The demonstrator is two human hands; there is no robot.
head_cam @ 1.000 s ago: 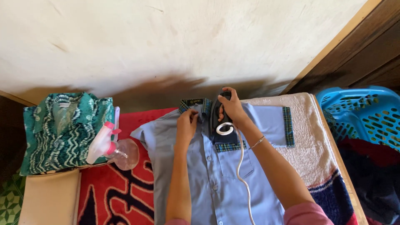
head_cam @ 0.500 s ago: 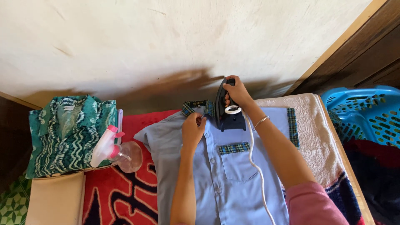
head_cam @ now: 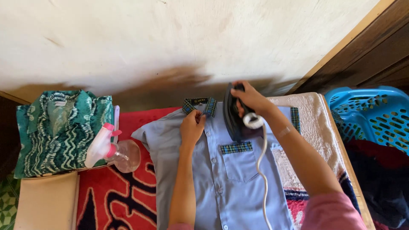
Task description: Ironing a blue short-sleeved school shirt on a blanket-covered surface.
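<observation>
Iron [head_cam: 234, 114] farther up, under right hand [head_cam: 251, 99]

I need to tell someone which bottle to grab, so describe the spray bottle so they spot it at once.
Look left of the light blue shirt, on the red patterned cloth. The spray bottle lies tipped against the folded green shirt: clear body, pink trigger.

I am working in a home laundry corner: a blue shirt [head_cam: 217, 170] is lying on a patterned red mat [head_cam: 123, 191], folded clothing [head_cam: 59, 127] is sitting beside a spray bottle [head_cam: 113, 149], a blue laundry basket [head_cam: 370, 115] is standing nearby
</observation>
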